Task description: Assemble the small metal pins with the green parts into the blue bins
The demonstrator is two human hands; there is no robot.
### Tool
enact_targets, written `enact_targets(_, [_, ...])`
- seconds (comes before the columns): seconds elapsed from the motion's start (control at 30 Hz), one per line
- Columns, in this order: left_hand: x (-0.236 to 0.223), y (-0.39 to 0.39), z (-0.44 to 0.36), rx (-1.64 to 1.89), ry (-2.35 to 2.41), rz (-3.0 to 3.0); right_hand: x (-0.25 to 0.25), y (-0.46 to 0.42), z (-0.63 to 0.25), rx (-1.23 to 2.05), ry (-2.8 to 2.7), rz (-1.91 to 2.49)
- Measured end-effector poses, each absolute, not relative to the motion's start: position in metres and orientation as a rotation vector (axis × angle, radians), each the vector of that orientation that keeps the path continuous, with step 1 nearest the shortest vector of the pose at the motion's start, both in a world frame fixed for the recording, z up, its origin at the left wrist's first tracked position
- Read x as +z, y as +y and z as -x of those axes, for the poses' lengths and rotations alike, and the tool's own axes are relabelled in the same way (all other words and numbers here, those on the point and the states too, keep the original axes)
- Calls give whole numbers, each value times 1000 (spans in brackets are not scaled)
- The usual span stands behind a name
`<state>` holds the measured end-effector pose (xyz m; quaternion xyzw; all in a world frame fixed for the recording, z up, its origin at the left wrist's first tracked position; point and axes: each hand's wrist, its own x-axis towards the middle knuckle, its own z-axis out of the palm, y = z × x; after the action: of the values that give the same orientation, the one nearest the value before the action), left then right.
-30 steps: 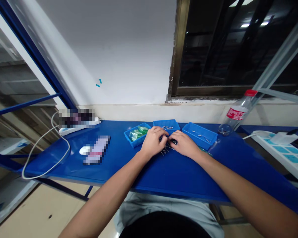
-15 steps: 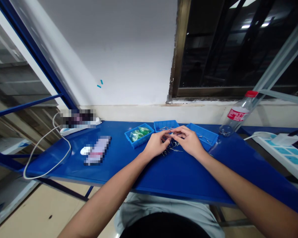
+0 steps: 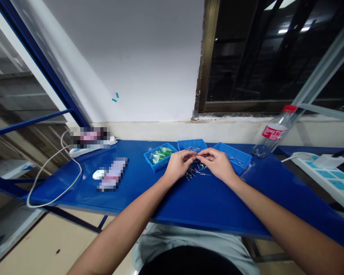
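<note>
My left hand and my right hand meet fingertip to fingertip above the table, both closed in a pinch. What lies between the fingertips is too small to make out. Below them is a loose pile of thin metal pins, like small rivets. Behind my hands stands a blue tray with more of these metal pieces in it. To the left, another blue tray holds green pieces in clear plastic. A third blue tray, right of my right hand, has a few metal pieces inside.
A plastic bottle with a red cap stands at the back right, near a power strip. On the left are a blurred-out flat object, a white oval item and a white cable hanging over the table edge.
My fingers have drawn into a tighter pinch, with the fingertips slightly lower and the right hand less overlapping the left. More of the pin pile shows. The trays have not moved.
</note>
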<state>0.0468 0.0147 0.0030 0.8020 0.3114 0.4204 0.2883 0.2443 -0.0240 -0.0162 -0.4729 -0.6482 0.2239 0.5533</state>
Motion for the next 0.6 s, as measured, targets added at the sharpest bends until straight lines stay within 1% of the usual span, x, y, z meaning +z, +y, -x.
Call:
enact_targets(0.3, [-4, 19, -48, 1072, 710, -1837, -8, -32, -242, 226, -1791, 1127])
enact_targets(0.47, [2, 15, -46, 987, 787, -1970, -11, -30, -243, 255, -1759, 1163])
enact_targets(0.6, [-3, 19, -45, 921, 847, -2019, -14, -28, -245, 308, -1756, 1146])
